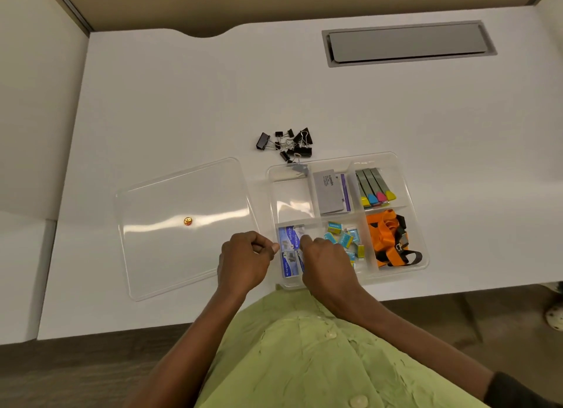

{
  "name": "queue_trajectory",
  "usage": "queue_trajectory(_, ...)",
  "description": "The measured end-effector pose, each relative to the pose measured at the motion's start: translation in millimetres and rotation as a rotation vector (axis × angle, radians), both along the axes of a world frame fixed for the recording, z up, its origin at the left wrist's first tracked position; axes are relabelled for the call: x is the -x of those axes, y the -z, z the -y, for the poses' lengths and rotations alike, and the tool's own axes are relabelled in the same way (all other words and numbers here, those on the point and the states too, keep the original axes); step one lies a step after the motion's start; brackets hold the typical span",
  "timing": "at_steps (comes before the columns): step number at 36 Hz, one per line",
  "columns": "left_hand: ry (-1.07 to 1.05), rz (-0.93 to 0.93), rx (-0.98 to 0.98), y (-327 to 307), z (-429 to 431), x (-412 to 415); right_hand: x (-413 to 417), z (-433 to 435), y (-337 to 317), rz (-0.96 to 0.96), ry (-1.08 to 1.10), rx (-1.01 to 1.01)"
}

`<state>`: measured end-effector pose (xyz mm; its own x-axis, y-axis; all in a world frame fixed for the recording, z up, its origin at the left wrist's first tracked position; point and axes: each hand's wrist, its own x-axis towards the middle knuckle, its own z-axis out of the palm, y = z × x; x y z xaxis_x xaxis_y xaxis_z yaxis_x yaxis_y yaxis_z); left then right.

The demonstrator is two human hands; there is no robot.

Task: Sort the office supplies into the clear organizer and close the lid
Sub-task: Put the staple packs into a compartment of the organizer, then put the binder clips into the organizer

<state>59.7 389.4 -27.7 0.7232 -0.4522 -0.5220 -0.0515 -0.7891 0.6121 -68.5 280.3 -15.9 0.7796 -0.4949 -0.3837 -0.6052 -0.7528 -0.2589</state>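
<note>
Both hands are hovering over the organizer's (409, 191) lower-left compartment: left hand (243, 260) curled closed on nothing visible, right hand (327, 256) pinching near the staple boxes (290, 250). Binder clips (288, 144), small, stiff and light, are waiting above center; pinch their bodies.

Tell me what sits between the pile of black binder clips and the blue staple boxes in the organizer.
Head view: an empty far-left compartment separates the binder clips from the staple boxes.

Clear plastic compartment organizer (409, 176) sits on the white desk (182, 96), near its front edge. Flat clear plastic lid (170, 200) lies just left of it. Pile of black metal binder clips (288, 144) lies on the desk directly behind the organizer's rear-left corner.
</note>
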Motion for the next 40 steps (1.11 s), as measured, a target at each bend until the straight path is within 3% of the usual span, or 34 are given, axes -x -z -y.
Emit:
queue_trajectory(4, -0.032, -0.017, -0.010, 1.2, -0.7, -1.0, -5.7, -5.5, 10.3, -0.102, 0.010, -0.002)
queue_trajectory(18, 0.060, -0.019, -0.109, -7.7, 4.3, -12.1, -11.2, 0.3, 1.9, -0.145, -0.024, -0.004)
queue_trajectory(23, 0.198, 0.094, -0.244, -19.3, 18.4, -33.0, -18.5, 28.4, -26.6, 0.123, 0.094, 0.011)
queue_trajectory(26, 0.227, 0.191, -0.215, -26.2, 36.2, -51.7, -29.8, 58.3, -38.2, 0.339, 0.182, -0.051)
queue_trajectory(30, 0.328, 0.399, -0.149, -29.1, 71.9, -85.2, -57.6, 112.9, -38.0, 0.566, 0.203, 0.029)
queue_trajectory(34, 0.459, 0.491, -0.145, -26.9, 114.3, -122.3, -95.2, 171.1, -26.0, 0.459, 0.204, 0.034)
queue_trajectory(40, 0.618, 0.438, -0.055, -30.1, 170.2, -163.3, -138.6, 222.4, -7.7, 0.233, 0.128, -0.075)
